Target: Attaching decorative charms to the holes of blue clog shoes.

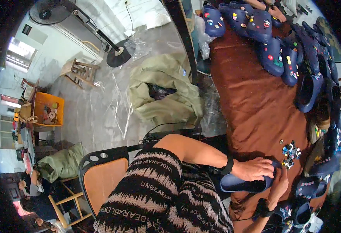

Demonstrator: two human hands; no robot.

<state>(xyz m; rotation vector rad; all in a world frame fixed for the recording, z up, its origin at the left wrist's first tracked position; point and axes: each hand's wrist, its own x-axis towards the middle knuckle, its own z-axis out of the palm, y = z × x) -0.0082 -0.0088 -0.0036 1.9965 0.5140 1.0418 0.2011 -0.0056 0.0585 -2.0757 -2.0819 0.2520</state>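
Note:
A plain navy clog (243,185) lies on the brown cloth at the near edge, its heel pointing left. Over its opening rests my left hand (254,169), the fingers bent and reaching inside toward the toe part. My right hand (280,184) grips the toe end from the right side, with its fingertips against the upper. Whatever may be pinched between the fingers is hidden. Just beyond the toe sits a small heap of black, white and blue shoe charms (291,154). One small round piece (281,142) lies apart from the heap.
Navy clogs with colourful charms (272,57) line the far and right sides of the brown cloth (256,101), where another person's hand (277,14) shows. Left are a green sack (164,70), a chair (104,178), a wooden stool (79,72), a fan (118,56) and an orange crate (58,110).

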